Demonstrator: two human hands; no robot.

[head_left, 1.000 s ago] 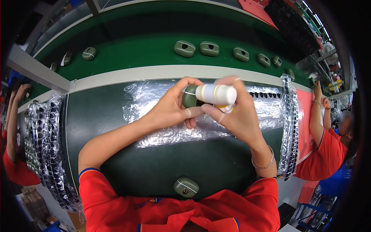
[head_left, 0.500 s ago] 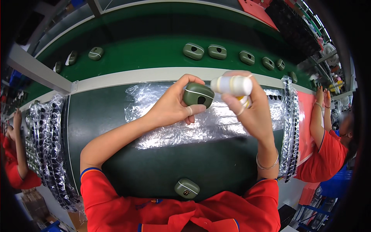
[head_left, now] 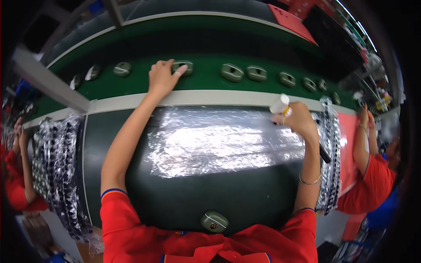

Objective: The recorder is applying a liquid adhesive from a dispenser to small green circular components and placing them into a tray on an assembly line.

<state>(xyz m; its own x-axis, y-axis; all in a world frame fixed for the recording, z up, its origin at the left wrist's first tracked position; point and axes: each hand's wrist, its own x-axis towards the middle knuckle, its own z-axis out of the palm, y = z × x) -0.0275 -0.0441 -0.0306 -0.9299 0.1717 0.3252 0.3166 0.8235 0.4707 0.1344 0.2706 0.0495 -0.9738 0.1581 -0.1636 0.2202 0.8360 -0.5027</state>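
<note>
My left hand (head_left: 163, 79) reaches over the far rail onto the green belt. Its thumb and fingers are around a small olive-green rounded case (head_left: 188, 65), which rests on the belt and is partly hidden by them. My right hand (head_left: 301, 120) is closed around what looks like a hand roller (head_left: 280, 104), with a white cylinder and a yellow part. A dark bar, apparently its handle, shows past my wrist. Shiny clear plastic film (head_left: 219, 140) lies on the dark worktop between my arms. Another olive-green case (head_left: 214, 222) lies close to my body.
Several more green cases (head_left: 256, 73) sit spaced along the green belt (head_left: 201, 86), behind a pale rail (head_left: 219, 97). Plastic strips with rows of dark pieces (head_left: 63, 153) hang at the left; similar ones (head_left: 326, 175) lie at the right. Co-workers in red are at both sides.
My left hand has carried the green case from above the film up and left onto the belt. My right hand has drawn slightly right, the white cylinder now away from the case.
</note>
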